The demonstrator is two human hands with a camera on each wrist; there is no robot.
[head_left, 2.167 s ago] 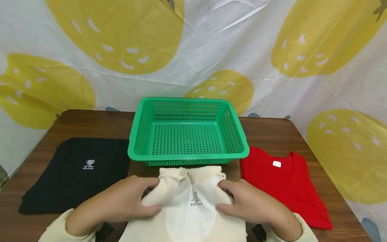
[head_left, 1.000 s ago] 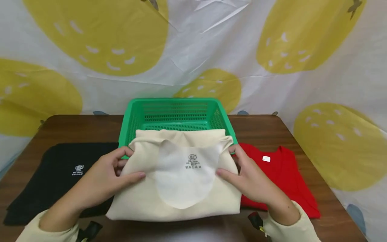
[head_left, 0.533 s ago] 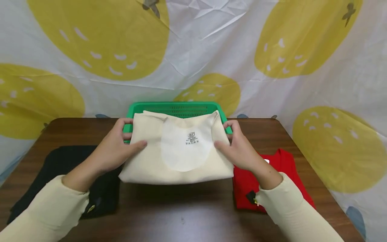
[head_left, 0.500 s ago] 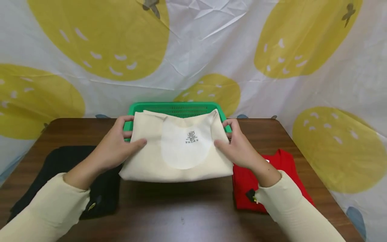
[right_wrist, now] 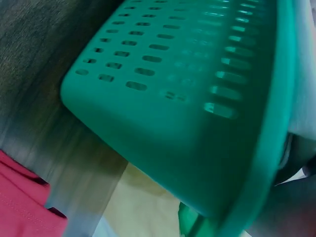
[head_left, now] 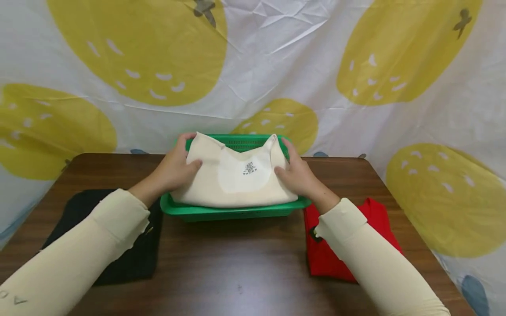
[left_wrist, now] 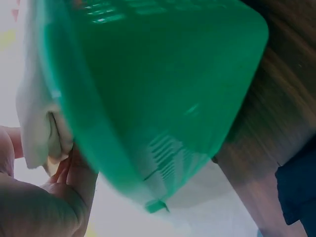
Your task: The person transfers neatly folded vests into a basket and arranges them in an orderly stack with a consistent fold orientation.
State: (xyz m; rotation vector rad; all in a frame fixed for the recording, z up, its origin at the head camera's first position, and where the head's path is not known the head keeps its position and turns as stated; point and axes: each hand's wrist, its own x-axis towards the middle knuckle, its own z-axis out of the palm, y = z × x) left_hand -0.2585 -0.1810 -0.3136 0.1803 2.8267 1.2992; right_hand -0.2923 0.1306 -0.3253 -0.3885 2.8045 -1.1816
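two hands share one folded cream shirt: the left hand pinches its left side and the right hand its right side, each with the thumb on the front and the fingers curled behind. the shirt therefore lies between both grips, at about the same nearness to each, and its long axis goes from left to right, the same as the long side of the green basket. it is over the basket opening, tilted, with the lower edge close to the front rim; whether the underside touches the basket floor, one cannot tell. the narrow end rims are very near to both hands, so these seem the main obstacle. on the brown table, a black folded garment lies left of the basket and a red one right, both partly under the forearms in the head view.
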